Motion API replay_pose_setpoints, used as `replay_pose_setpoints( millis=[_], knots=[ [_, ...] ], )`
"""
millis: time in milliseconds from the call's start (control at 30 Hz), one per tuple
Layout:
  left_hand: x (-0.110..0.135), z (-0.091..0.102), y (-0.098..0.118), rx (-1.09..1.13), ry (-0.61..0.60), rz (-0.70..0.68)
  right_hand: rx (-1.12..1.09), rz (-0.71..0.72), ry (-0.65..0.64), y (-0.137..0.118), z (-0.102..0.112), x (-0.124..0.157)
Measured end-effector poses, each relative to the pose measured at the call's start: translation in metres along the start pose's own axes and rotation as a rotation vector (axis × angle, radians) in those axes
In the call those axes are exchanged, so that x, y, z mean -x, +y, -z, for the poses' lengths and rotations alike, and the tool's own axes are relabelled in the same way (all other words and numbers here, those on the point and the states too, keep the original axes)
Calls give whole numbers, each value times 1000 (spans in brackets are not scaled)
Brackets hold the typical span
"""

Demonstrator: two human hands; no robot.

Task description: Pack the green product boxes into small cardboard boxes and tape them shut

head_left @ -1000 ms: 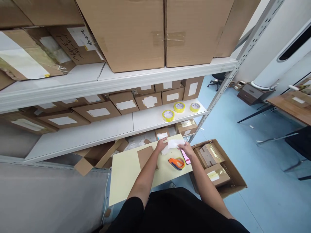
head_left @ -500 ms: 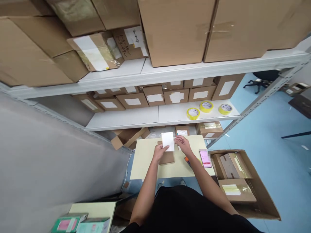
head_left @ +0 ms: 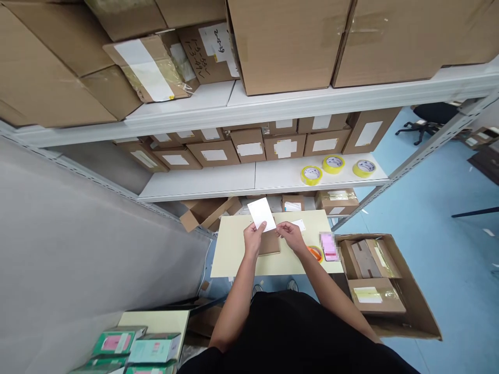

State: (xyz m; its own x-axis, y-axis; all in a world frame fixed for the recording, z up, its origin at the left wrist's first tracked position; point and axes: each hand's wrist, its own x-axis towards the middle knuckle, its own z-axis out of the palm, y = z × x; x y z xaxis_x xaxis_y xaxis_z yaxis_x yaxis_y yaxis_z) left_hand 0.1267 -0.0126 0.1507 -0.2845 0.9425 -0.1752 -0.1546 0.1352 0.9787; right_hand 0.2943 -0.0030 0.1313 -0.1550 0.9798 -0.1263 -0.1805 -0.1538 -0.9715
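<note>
White paper (head_left: 261, 213), one sheet: pinched between thumb and fingers of the left hand (head_left: 253, 240), extending beyond it. Right hand (head_left: 290, 235): fingertips bunched at the sheet's corner; cannot tell whether they grip it. Cardboard (head_left: 270, 244): beneath, between both hands. Phone (head_left: 329, 246): right of the right hand.

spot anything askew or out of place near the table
The open cardboard box beyond the far left corner of the table looks askew, a flap sticking out, while the boxes on the shelf above stand in a row.
</note>
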Motion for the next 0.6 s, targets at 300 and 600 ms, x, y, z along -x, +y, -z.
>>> replay_pose_setpoints(
  millis=[300,600],
  knots=[
    [7,-8,12,-7,23,-14,-22,-5,14,-9,2,6],
    [7,-9,13,-35,3,-44,-28,32,-27,-19,-3,8]
  ],
)
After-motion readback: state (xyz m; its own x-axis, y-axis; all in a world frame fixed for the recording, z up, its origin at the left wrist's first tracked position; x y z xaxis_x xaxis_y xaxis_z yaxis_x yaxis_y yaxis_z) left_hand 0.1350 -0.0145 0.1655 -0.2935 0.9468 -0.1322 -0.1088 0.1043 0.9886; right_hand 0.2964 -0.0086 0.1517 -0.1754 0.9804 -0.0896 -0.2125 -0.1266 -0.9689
